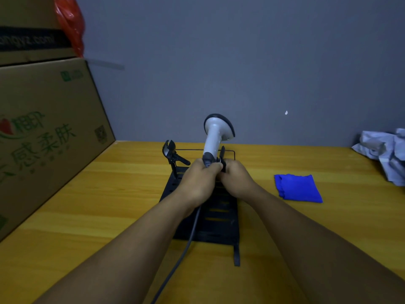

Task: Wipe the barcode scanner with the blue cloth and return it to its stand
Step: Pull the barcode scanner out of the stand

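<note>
Both hands were in at the stand (215, 218), the black slotted base that sat mid-table on the yellow wooden table (114, 194). The left hand (198, 183) was curled closed around the dark bottom end of the barcode scanner (215, 133), right over the stand's far half. The right hand (237, 182) pressed in just beside it, fingers closed against the scanner's base and a black clip piece of the stand; what exactly it gripped could not be told. The scanner stood upright above the stand, white handle rising, dark-rimmed head tipped toward the grey wall (241, 62). Its grey cable (182, 249) ran from under the left hand, down across the stand toward the near table edge. A second black clamp arm (172, 153) stuck up at the stand's far left corner, touched by nothing. The blue cloth (298, 188) lay folded flat, well to the right of the stand. Cardboard boxes (48, 132) stood stacked far left of the stand; crumpled pale fabric (385, 150) lay far right.
</note>
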